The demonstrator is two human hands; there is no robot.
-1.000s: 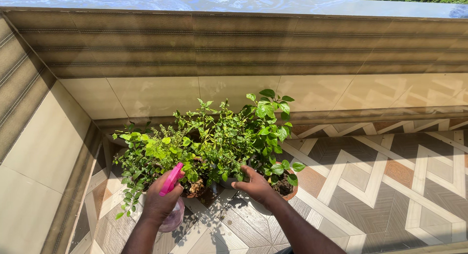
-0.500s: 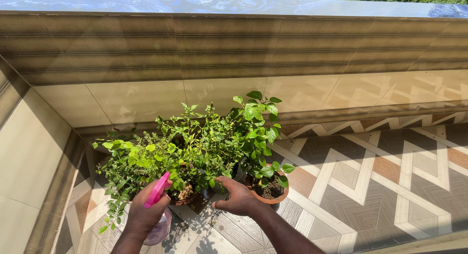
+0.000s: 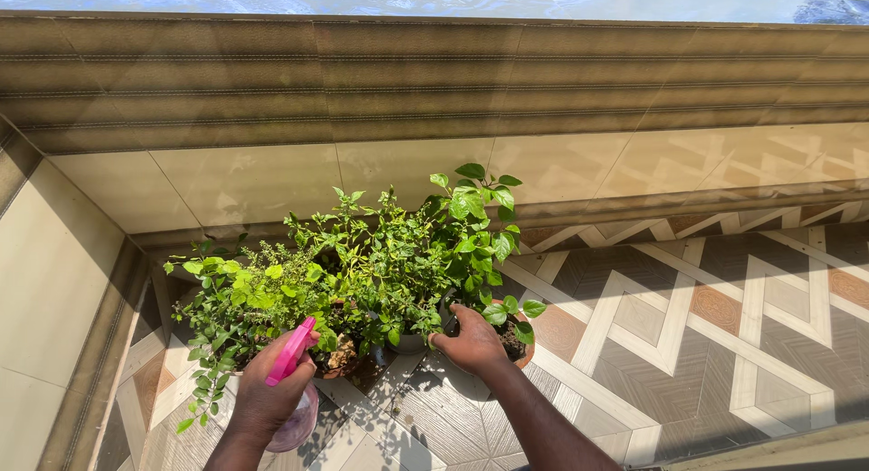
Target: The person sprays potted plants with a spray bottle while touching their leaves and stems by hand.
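Note:
My left hand (image 3: 262,399) grips a spray bottle (image 3: 294,417) with a pink trigger head and a clear pinkish body, held low in front of the leftmost potted plant (image 3: 240,299). My right hand (image 3: 471,342) rests against the terracotta pot (image 3: 523,346) of the right plant, whose broad green leaves (image 3: 475,209) rise above it. Between them stands a bushy middle plant (image 3: 389,254) in a pale pot (image 3: 409,342). Another brown pot with dry soil (image 3: 339,358) sits beside the bottle.
The pots stand in a floor corner. A tiled parapet wall (image 3: 434,82) with a glossy blue-grey top runs behind them, and a beige tiled wall (image 3: 54,281) is on the left. Patterned zigzag floor tiles (image 3: 706,317) stretch to the right.
My right hand has shifted right, from the middle pot to the terracotta pot. The left hand with the spray bottle has stayed in place. The view moved slightly.

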